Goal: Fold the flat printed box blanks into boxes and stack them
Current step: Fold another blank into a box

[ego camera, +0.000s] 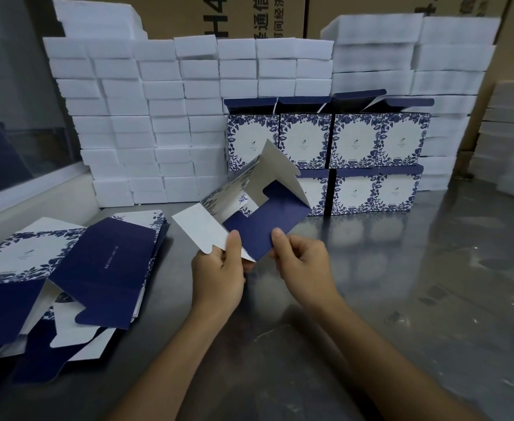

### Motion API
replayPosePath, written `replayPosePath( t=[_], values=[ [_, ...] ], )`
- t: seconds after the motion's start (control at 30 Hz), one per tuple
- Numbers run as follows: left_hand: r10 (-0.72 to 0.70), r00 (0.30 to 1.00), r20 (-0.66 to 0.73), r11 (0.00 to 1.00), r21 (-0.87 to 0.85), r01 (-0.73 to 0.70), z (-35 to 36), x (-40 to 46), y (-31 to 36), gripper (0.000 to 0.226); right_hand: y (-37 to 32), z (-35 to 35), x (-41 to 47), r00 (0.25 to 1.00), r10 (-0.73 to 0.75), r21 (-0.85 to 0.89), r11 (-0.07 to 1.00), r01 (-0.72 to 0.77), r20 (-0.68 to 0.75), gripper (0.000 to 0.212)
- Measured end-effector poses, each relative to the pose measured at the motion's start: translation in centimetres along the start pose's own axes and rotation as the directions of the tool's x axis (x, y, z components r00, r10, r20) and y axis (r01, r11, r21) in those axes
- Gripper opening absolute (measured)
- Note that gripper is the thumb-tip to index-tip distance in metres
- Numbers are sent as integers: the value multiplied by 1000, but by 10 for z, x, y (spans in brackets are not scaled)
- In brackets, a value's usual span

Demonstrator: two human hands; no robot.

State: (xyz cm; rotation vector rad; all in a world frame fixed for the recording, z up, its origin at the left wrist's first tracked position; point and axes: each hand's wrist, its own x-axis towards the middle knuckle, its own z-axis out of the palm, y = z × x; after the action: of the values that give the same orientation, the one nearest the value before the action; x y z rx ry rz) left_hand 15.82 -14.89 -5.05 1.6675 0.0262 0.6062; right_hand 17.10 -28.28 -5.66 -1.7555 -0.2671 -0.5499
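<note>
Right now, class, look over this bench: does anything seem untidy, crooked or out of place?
Yes. The pile of flat blanks at the left is fanned out and overlapping crookedly, not squared. The stacked boxes at the back have their top flaps standing open at uneven angles. Nothing looks torn or spilled.

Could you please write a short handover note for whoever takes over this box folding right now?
Left hand and right hand both pinch the near flaps of one half-opened box blank, held above the steel table.
Flat blanks lie piled at the left.
Done: folded boxes stacked in two rows against the foam blocks.
Left: finish this box, stack it, fold the pile.
</note>
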Motion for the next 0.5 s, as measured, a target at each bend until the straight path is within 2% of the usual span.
replayPosePath(
  t=[0.3,0.5],
  values=[
    [24,998,50,999,25,-25,1,-4,1,41,1,-4,1,999,42,-14,999,-42,12,50],
    [35,999,42,999,36,-36,-1,-4,2,47,2,-5,4,993,35,52,998,-30,-109,54]
  ],
)
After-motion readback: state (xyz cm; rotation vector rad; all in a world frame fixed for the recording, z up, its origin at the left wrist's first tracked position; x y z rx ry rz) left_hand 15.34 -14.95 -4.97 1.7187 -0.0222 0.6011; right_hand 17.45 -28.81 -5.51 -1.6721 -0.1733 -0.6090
